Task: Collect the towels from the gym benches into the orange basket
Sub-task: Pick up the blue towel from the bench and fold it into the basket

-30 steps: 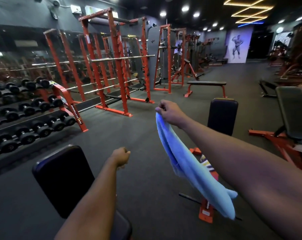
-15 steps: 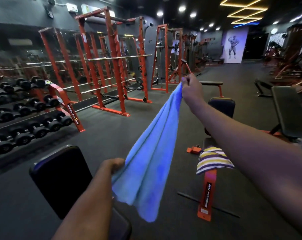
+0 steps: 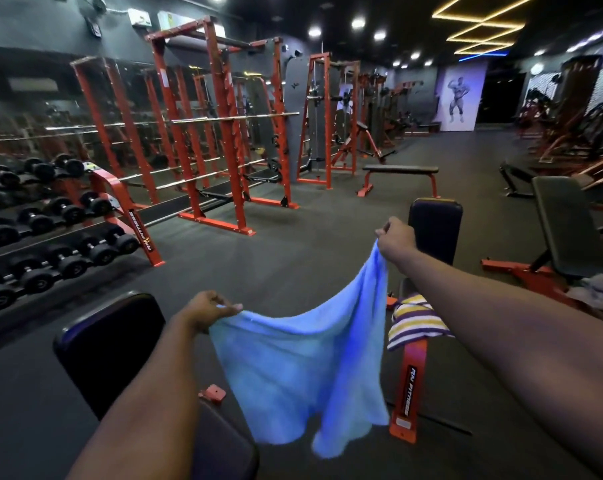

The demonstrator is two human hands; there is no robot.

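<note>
Stretching a blue towel (image 3: pixel 303 362) between two hands, a person is standing in a dim gym where red racks (image 3: pixel 203 133) and a row of dumbbells (image 3: pixel 33 237) are lining the mirrored left wall. The towel is hanging in the air over the dark floor (image 3: pixel 293 258), sagging in the middle, its loose lower corners dangling near the padded surface (image 3: pixel 113 344) at the lower left. The right hand (image 3: pixel 395 237) is pinching one top corner, raised higher and further out; the left hand (image 3: pixel 211 308) is pinching the other corner with fingers pressed together.

Judging from the slack, the cloth is likely to be slipping free if either pinch is loosening, and the trailing corners are at risk of catching on the orange frame of the bench (image 3: pixel 409 386) just beside them. The orange basket is not appearing anywhere in view, so the carry is probably having to begin with finding it.

A striped towel (image 3: pixel 416 322) is lying on that bench ahead, and a grey cloth (image 3: pixel 601 291) is resting by another bench (image 3: pixel 566 223) at the right edge, both apparently waiting to be gathered. Benches and frames are crowding the way between them. A small orange part (image 3: pixel 212 393) is sitting beside the near pad.
</note>
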